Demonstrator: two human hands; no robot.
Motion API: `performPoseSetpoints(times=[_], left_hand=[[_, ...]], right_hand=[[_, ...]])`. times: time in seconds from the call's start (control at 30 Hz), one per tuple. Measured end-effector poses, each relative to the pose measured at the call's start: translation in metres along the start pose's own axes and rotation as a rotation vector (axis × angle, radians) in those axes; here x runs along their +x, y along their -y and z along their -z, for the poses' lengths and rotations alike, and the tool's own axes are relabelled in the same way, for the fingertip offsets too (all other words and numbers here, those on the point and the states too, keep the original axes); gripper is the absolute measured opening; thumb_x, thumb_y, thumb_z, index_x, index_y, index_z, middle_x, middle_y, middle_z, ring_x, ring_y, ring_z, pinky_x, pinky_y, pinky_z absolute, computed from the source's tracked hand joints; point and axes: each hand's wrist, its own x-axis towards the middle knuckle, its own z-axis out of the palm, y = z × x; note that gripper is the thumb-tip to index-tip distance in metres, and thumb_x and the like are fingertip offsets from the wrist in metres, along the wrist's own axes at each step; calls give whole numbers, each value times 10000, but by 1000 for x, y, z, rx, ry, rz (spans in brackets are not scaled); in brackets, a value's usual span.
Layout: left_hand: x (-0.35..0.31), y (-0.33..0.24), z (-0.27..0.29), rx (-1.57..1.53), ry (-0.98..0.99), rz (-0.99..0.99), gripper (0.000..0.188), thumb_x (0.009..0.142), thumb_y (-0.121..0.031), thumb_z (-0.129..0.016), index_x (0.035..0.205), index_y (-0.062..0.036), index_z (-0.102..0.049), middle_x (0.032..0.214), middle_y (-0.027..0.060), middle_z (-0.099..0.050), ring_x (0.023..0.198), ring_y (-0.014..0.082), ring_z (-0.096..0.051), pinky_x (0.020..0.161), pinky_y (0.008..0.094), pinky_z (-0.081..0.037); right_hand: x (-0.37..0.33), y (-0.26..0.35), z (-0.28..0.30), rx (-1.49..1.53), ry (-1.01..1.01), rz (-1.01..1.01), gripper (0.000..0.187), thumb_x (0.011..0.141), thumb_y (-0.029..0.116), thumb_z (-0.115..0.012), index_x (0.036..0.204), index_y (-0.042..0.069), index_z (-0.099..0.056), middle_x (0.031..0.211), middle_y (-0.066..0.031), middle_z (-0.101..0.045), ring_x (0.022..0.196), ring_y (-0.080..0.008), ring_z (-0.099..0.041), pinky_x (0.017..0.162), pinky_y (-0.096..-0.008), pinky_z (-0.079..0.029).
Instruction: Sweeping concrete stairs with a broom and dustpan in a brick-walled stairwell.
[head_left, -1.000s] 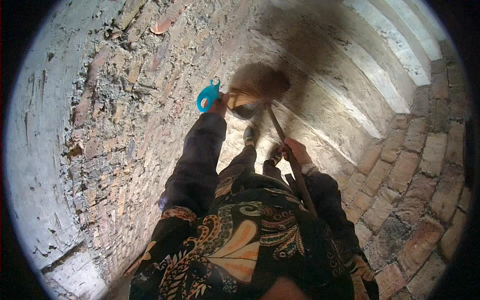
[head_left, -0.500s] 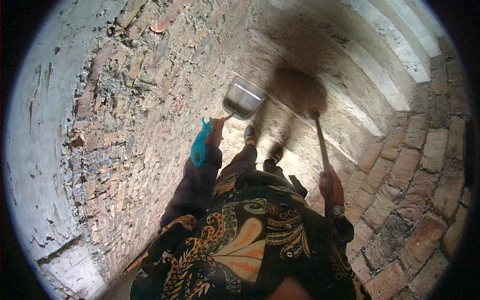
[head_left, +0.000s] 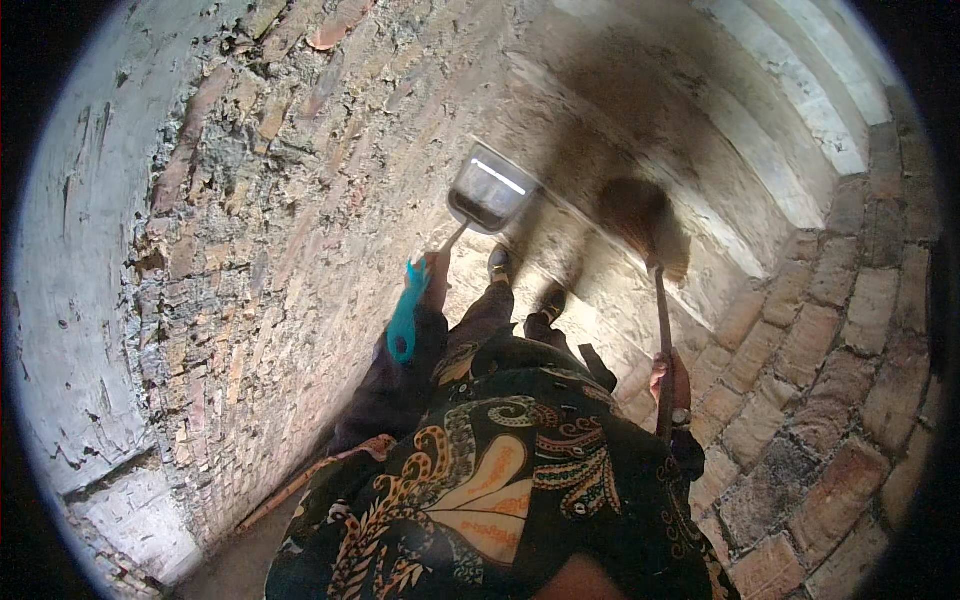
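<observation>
My left hand (head_left: 437, 277) is closed round the thin handle of a dark dustpan (head_left: 490, 190). The pan is held out ahead of my feet, with a bright strip of light across it. A teal plastic piece (head_left: 403, 318) with a hole in its end shows beside that hand; whether it belongs to the handle I cannot tell. My right hand (head_left: 672, 382) is wrapped round the stick of a broom (head_left: 662, 310). The broom's brown bristles fan out at the far end, over the step ahead on the right, and blend with the shadow there.
A rough brick wall (head_left: 270, 300) rises close on my left. Pale steps (head_left: 740, 170) run across the far right, beside brick paving or brickwork (head_left: 830, 400). My shoes (head_left: 500, 262) stand on the sunlit ground, near the dustpan.
The broom head has swung nearer and to the right, and my right hand has dropped back toward me. My left hand has lowered slightly, while the dustpan has shifted a little.
</observation>
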Motion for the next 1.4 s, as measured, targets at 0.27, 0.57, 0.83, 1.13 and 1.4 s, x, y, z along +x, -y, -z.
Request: performPoseSetpoints(times=[0.27, 0.57, 0.83, 1.13, 1.4], left_hand=[[25, -63, 3, 78, 12, 177, 313, 758, -339, -594, 783, -27, -577, 532, 35, -495, 419, 114, -459, 354, 259, -402], [7, -49, 19, -29, 30, 158, 307, 773, -299, -587, 736, 4, -559, 480, 58, -481, 359, 128, -459, 316, 245, -411], [20, -40, -3, -32, 20, 104, 304, 768, -308, -589, 742, -7, -561, 492, 49, -467, 364, 130, -459, 329, 246, -416], [31, -49, -15, 6, 9, 103, 288, 770, -305, -582, 722, -22, -561, 484, 43, -458, 351, 120, -439, 312, 245, -407], [27, -45, 2, -72, -62, 140, 267, 756, -284, -604, 715, -23, -564, 480, 23, -451, 374, 96, -422, 334, 242, -394]], right_hand=[[-1, -1, 7, 8, -63, 32, 299, 871, 247, -440, 860, -50, -478, 695, -100, -536, 534, -153, -536, 499, -257, -516], [-5, -12, -34, -425, -127, 52, 313, 873, 282, -433, 876, -26, -490, 631, -51, -510, 483, -99, -492, 440, -215, -465], [23, -49, -52, -685, -268, 224, 316, 840, 295, -485, 1039, 53, -449, 742, -103, -542, 501, -82, -476, 420, -197, -426], [28, -94, -96, -1012, -149, 37, 332, 858, 262, -454, 1071, 10, -498, 753, -72, -569, 578, -93, -499, 507, -211, -417], [-26, -97, -148, -1974, 153, 465, 421, 855, 346, -419, 1088, -3, -459, 733, -66, -519, 606, -108, -506, 506, -227, -391]])
